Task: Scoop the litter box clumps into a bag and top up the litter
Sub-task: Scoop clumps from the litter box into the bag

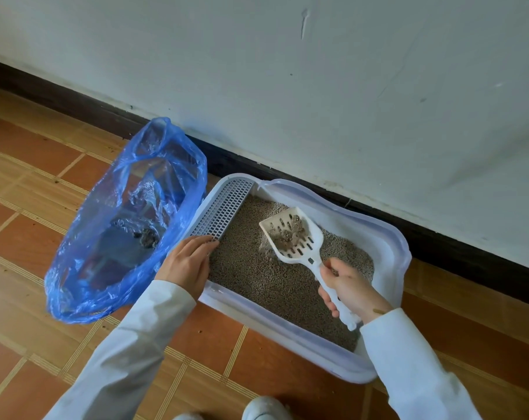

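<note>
Right hand (351, 287) grips the slotted scoop (296, 237), clumps (290, 234) aboard, raised above the litter box (387, 237); the open blue bag (126, 225) lies leftward, beside the flat, empty left hand (187, 262).

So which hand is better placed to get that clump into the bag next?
Right. The right hand already grips the scoop, which holds a clump above the litter. The left hand rests on the box rim beside the bag, probably just steadying.
</note>
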`<state>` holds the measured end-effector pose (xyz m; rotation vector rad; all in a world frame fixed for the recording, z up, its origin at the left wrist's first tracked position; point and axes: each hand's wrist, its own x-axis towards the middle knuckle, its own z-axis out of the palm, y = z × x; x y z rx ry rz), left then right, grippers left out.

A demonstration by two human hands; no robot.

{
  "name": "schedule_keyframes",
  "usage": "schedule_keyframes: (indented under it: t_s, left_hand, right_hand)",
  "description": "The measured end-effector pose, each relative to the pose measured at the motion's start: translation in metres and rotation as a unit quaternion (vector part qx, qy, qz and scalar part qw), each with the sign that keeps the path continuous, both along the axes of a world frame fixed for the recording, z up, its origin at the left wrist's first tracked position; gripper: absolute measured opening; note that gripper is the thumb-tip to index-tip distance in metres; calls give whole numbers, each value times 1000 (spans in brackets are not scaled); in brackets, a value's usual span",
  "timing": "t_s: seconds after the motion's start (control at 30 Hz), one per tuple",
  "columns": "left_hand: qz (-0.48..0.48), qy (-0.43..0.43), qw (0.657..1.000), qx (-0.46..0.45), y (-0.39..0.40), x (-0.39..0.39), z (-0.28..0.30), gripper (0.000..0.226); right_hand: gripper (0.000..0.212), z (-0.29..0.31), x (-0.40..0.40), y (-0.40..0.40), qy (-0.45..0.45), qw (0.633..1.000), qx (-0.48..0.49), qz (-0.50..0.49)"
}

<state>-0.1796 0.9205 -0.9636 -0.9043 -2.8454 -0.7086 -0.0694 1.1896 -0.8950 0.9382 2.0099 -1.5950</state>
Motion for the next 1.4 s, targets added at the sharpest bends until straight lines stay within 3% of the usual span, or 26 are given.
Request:
schedule_keyframes:
  t_s: [0.37,0.63,0.73,0.9,1.07,1.23,1.4]
  left_hand:
    - [50,9,999,-9,-8,-3,1,43]
    - [211,69,975,-23,-24,0,13,40]
    - [252,53,965,-45,-35,-1,10,42]
    - [239,5,970,-50,-50,0,4,49]
    - [241,-29,968,-69,-57,6,-1,45]
    - [235,-53,968,-74,-59,7,-7,45]
    - [222,-54,971,-63,-55,9,-7,45]
  right_hand:
    - [20,12,-10,-10,13,998,48,47]
    - [23,35,-47,-42,51,993,25,100]
    - [22,43,-74,-64,70,989,26,129]
    - [22,34,-122,-107,95,970,74,211]
    - [12,19,-154,-143,105,918,201,324]
    - [17,10,-164,-168,149,814,381,413]
    - [33,0,-163,-177,194,719,525,411]
